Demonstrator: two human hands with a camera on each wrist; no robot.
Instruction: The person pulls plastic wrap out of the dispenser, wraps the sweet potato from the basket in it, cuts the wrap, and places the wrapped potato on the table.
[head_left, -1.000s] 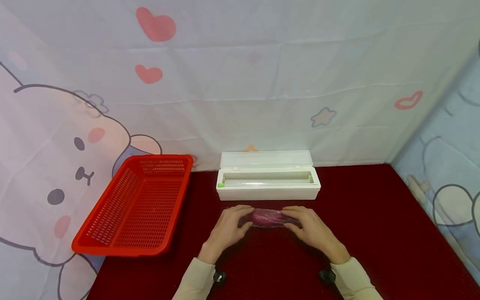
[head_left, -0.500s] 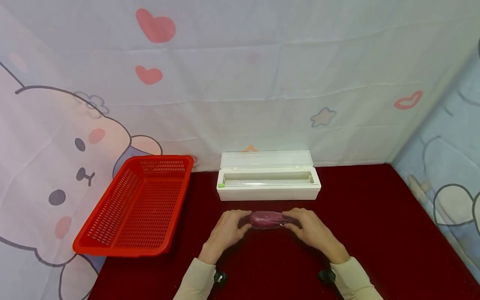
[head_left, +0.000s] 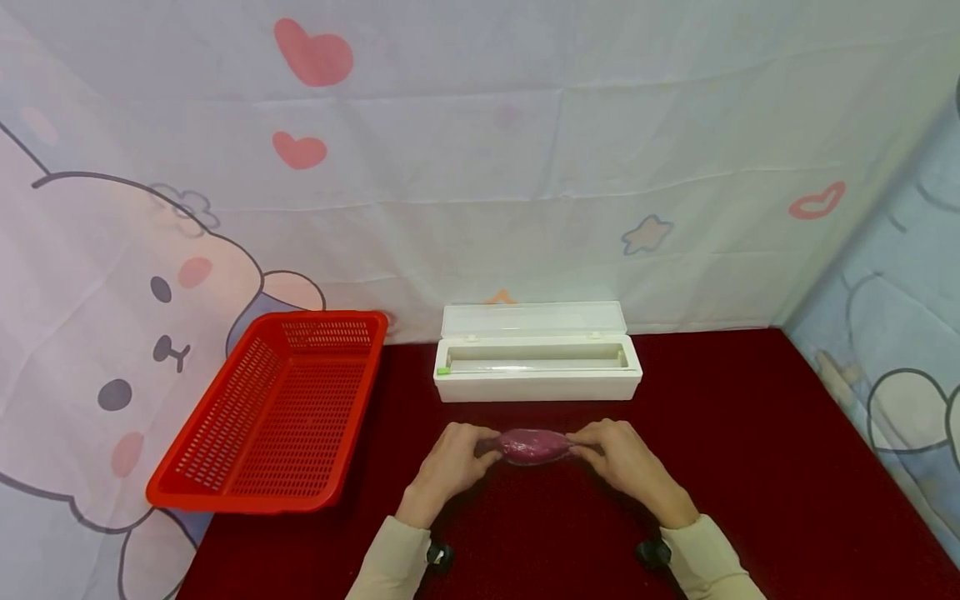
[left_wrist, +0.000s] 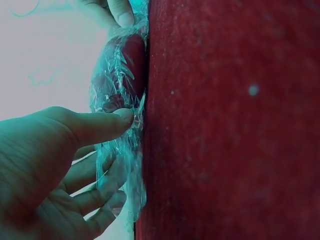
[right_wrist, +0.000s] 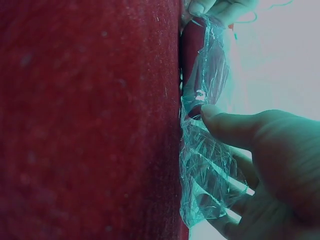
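Observation:
A purple-red oblong thing, shaped like a sweet potato (head_left: 532,447), lies wrapped in clear cling film (right_wrist: 207,170) on the dark red tabletop. At its left end my left hand (head_left: 452,467) pinches the bunched film between thumb and fingers. My right hand (head_left: 630,468) does the same with the film at the right end. Loose crinkled film spreads past the thumb in each wrist view, with fingers behind it. Just beyond the hands stands a white cling film dispenser (head_left: 537,388), its clear lid (head_left: 534,318) raised and a green slider (head_left: 443,371) at the left of its front bar.
To the left is a red plastic basket (head_left: 247,502) with slotted walls and nothing in it. A printed cloth backdrop (head_left: 480,167) hangs behind the table and along its sides. The dark red tabletop (head_left: 757,450) stretches to the right of the hands.
The wrapped thing has shifted slightly towards me, and the film at its ends looks narrower and more gathered. Both hands have come down a little, keeping their places at the two ends.

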